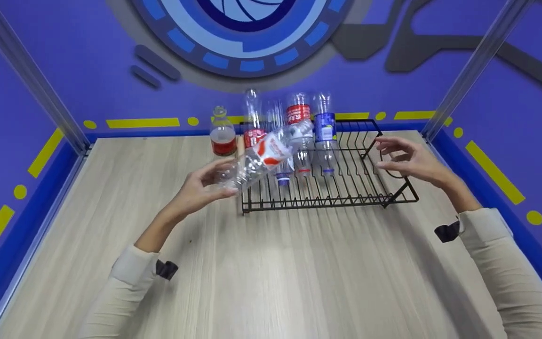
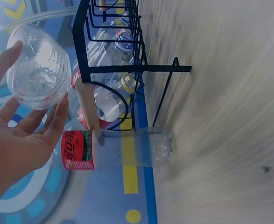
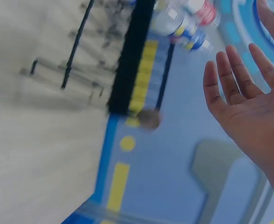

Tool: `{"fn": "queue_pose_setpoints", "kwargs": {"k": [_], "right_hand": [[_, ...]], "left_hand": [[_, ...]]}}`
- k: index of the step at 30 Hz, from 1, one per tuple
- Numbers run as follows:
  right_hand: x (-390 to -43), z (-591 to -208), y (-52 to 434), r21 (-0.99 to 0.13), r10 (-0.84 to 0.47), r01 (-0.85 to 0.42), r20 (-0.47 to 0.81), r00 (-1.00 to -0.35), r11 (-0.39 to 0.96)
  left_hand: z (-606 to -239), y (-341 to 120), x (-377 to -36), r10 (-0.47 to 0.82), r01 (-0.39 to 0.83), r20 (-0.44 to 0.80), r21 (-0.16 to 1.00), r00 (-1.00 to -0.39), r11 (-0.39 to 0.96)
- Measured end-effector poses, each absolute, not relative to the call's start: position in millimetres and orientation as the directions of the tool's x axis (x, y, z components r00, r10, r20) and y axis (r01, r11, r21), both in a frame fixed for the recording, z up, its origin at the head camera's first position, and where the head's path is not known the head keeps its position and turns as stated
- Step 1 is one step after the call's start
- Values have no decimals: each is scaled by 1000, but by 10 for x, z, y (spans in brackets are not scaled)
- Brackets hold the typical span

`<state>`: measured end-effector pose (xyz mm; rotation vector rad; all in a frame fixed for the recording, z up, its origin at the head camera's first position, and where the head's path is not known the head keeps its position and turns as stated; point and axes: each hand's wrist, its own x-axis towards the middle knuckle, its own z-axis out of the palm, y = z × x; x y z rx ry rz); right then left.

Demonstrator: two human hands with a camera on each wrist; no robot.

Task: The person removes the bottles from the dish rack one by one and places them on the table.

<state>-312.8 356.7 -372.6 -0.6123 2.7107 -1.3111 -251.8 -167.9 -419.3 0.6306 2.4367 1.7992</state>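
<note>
My left hand (image 1: 200, 186) grips a clear plastic bottle (image 1: 271, 149) around its base end. The bottle, with a white and red label, tilts up to the right over the black wire rack (image 1: 346, 205). In the left wrist view, its rounded clear base (image 2: 38, 79) sits between the thumb and fingers. My right hand (image 1: 414, 162) is held beside the rack's right end with nothing in it. Fingers (image 3: 230, 77) spread loosely in the right wrist view. Behind the held bottle, several plastic bottles lean in the rack, including a blue-labelled one (image 1: 324, 126) and a red-labelled one (image 1: 298, 113).
A clear bottle with a red label (image 1: 224, 147) stands on the wooden table (image 1: 271, 273), just left of the rack. Blue panels (image 1: 87, 61) enclose the back and sides, with metal posts (image 1: 478, 61) at the corners.
</note>
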Motion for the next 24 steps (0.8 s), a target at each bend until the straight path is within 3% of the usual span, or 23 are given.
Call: {"fn": "queue_pose_setpoints", "kwargs": {"k": [11, 18, 24], "right_hand": [[-3308, -4028, 4067, -749, -228, -200, 67, -971, 632], [-3326, -4190, 4255, -809, -321, -220, 41, -946, 546], [-3340, -4259, 4315, -863, -354, -132, -57, -933, 487]], "left_hand": [[-4314, -2014, -2512, 186, 215, 197, 973, -963, 83], [-4390, -2080, -2560, 112, 181, 177, 983, -978, 33], [-4449, -2139, -2609, 64, 112, 109, 993, -992, 44]]}}
